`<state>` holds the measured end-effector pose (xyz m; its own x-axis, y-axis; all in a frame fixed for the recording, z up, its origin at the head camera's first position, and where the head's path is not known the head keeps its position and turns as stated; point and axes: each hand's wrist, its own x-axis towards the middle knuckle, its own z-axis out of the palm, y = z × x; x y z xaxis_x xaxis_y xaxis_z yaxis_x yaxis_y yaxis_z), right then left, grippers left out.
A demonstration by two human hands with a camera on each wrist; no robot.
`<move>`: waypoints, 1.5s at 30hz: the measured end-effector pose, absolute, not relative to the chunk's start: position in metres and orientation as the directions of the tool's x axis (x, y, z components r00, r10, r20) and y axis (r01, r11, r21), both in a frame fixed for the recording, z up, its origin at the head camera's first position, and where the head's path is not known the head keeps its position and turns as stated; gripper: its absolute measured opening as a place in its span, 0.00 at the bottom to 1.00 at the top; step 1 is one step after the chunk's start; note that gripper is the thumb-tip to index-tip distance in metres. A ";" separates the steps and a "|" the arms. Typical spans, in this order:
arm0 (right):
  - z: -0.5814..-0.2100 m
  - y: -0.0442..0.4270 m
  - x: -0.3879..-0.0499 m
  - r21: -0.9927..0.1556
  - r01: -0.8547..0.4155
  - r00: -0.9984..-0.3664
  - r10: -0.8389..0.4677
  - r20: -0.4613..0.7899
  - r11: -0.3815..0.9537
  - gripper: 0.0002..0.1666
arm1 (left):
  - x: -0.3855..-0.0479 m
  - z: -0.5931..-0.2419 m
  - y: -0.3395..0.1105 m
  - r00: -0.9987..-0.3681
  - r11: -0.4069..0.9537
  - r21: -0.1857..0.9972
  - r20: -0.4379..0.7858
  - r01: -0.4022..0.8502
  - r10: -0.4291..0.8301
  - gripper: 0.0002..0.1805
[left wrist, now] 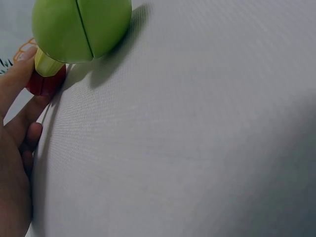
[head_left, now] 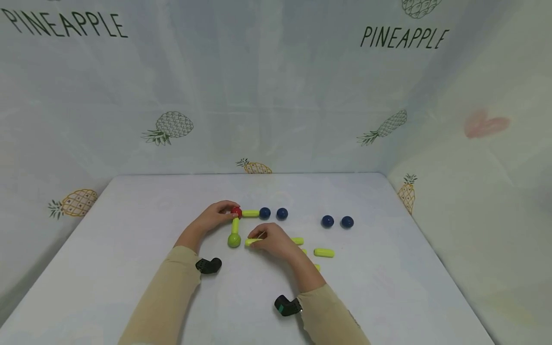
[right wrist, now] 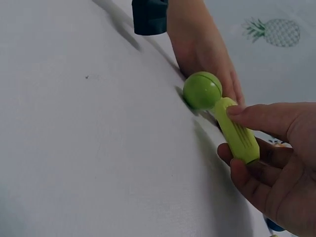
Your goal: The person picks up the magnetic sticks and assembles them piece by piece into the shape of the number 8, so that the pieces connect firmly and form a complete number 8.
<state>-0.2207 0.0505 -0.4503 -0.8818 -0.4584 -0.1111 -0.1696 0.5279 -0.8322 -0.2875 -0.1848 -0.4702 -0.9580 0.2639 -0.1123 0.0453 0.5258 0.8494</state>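
Note:
My left hand (head_left: 210,218) pinches a red ball (head_left: 236,211) between thumb and fingers. One yellow-green rod (head_left: 250,213) runs right from the red ball to a dark blue ball (head_left: 265,213). A second rod (head_left: 235,225) comes toward me and ends at a green ball (head_left: 234,240). Just right of that green ball, my right hand (head_left: 278,241) grips a loose yellow-green rod (right wrist: 238,132) by thumb and fingers. In the right wrist view its far end appears close to the green ball (right wrist: 202,90); I cannot tell whether they touch.
Loose blue balls lie along the back: one (head_left: 282,213) beside the joined pieces, a pair (head_left: 327,221) farther right. A rod (head_left: 324,252) lies right of my right hand, and others (head_left: 297,240) are partly hidden behind it. A pineapple-print cloth surrounds the white table (head_left: 388,287).

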 end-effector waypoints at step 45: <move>-0.460 0.038 -0.229 -0.831 -0.198 -0.901 -0.430 -0.054 0.520 0.06 | -0.287 -0.470 -0.185 -0.953 0.523 0.852 -0.128 0.037 0.275 0.26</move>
<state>-0.2289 0.0383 -0.4603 -0.9014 -0.4297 -0.0538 -0.1983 0.5199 -0.8309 -0.2872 -0.1848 -0.4702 -0.9530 0.2749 -0.1275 0.0369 0.5230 0.8516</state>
